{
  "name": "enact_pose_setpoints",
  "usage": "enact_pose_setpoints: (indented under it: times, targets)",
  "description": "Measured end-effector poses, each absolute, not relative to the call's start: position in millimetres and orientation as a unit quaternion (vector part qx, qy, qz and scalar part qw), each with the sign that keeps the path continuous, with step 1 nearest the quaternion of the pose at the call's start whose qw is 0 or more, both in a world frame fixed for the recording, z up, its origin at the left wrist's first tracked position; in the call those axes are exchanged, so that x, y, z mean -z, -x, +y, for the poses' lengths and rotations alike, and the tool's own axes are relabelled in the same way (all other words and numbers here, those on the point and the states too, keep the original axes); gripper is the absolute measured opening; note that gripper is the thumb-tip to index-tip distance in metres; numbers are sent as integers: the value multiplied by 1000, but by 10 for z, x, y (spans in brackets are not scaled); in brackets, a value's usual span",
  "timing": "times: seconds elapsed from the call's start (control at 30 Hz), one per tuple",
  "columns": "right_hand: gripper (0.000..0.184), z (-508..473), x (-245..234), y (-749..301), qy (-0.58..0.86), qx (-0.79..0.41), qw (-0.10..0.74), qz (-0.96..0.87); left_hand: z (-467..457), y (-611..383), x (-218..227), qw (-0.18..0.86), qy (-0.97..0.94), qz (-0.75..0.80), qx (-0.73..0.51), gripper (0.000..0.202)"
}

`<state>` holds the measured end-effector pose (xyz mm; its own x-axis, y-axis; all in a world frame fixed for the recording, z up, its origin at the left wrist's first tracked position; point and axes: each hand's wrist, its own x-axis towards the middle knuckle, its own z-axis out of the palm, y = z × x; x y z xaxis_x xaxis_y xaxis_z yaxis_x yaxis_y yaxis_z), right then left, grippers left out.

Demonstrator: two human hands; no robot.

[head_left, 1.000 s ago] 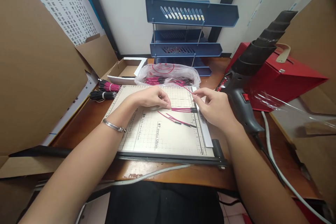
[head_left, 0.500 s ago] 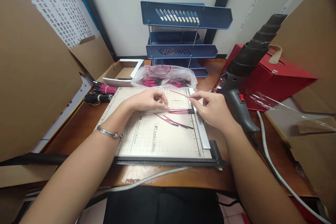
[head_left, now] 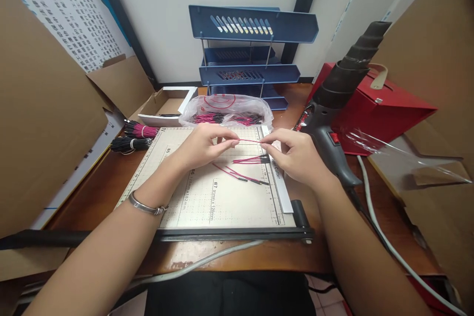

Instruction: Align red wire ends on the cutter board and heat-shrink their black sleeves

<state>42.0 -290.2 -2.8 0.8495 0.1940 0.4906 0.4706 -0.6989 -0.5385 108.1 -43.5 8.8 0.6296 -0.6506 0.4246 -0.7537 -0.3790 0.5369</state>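
A thin red wire [head_left: 249, 140] is stretched between my two hands above the paper cutter board [head_left: 192, 207]. My left hand [head_left: 211, 145] pinches its left end between thumb and fingertips. At the other end, my right hand [head_left: 291, 150] pinches it near the white strip [head_left: 277, 177] along the board's right side. Below the hands lies a small group of red wires [head_left: 248, 160] with black ends lined up by that strip. Several loose red wires with black ends [head_left: 242, 176] are spread just nearer to me on the board.
A clear plastic bag [head_left: 227, 103] of red and black wires lies behind the board. Tied wire bundles [head_left: 131, 144] sit left, near an open carton [head_left: 166, 101]. A heat gun [head_left: 333, 118] stands right, before a red box [head_left: 388, 108]. Blue tiered trays [head_left: 252, 24] rise behind.
My left hand has moved up from the wires on the board and now pinches the free end of the red wire held by my right hand. The view has shifted slightly.
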Motion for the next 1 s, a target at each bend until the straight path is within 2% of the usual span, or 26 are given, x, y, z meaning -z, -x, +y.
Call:
enact_pose_setpoints:
  times: [0.43,0.7,1.0]
  targets:
    - [11,-2861,41,-406,889,221,347,-199,-496,-1020,-89,399,-815,-412,-83,19]
    - [14,-2854,50,-424,885,190,346,-245,-457,-971,-182,448,-801,-395,39,19]
    - [14,-2906,41,-420,886,170,350,-253,-445,-958,-229,426,-810,-396,75,20]
